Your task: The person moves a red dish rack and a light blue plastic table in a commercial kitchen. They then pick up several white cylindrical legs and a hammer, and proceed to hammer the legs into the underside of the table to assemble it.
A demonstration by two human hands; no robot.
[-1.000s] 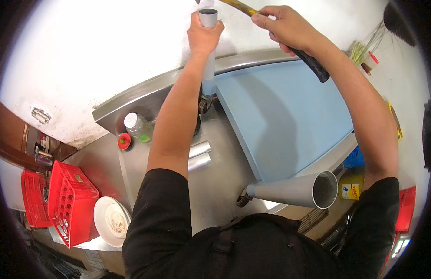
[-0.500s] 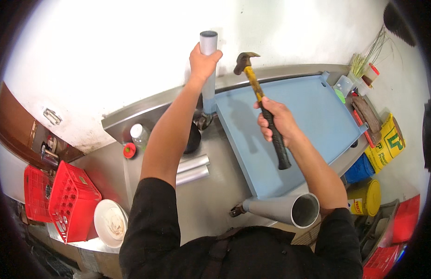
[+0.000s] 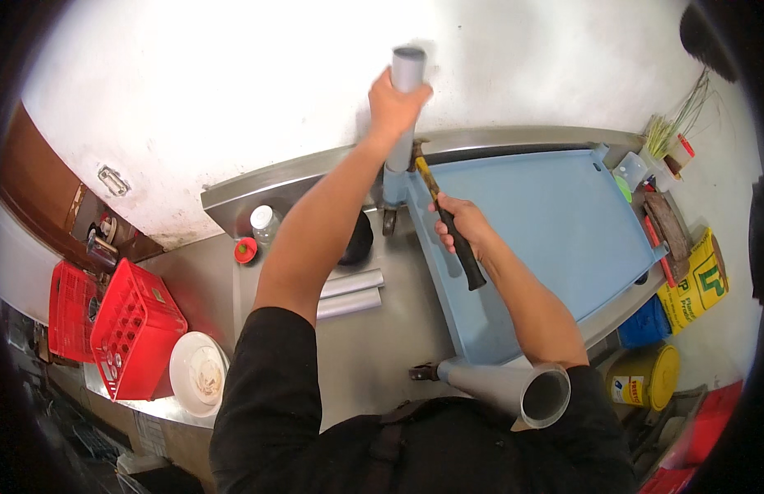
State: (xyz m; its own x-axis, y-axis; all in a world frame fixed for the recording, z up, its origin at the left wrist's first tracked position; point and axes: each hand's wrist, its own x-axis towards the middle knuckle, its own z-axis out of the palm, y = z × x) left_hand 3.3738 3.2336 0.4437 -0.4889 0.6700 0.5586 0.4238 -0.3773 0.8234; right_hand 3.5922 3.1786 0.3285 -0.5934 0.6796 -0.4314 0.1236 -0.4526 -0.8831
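Observation:
My left hand (image 3: 397, 107) is wrapped round the upper part of an upright grey tube (image 3: 409, 70). The tube stands in the far left corner socket of a light-blue plastic cart shelf (image 3: 538, 239). In my right hand (image 3: 467, 226) is a claw hammer (image 3: 462, 251), gripped on its black handle. Its head is at the lower part of the tube, just above the socket; whether it touches cannot be made out. A second grey tube (image 3: 497, 391) rises from the near left corner toward me. Castors (image 3: 424, 372) show under the shelf's left corners.
Two loose silver tubes (image 3: 349, 303) lie on the steel counter (image 3: 398, 329), by a dark round object (image 3: 359, 240). A jar (image 3: 265, 221) and red lid (image 3: 245, 249) stand behind. Red crates (image 3: 139, 329) and a white bowl (image 3: 199, 375) are left; a yellow bucket (image 3: 649, 375) is right.
The hammer has swung down and left, from above the shelf to the lower part of the upright tube. My left hand keeps its hold on the tube. The whole view has shifted slightly.

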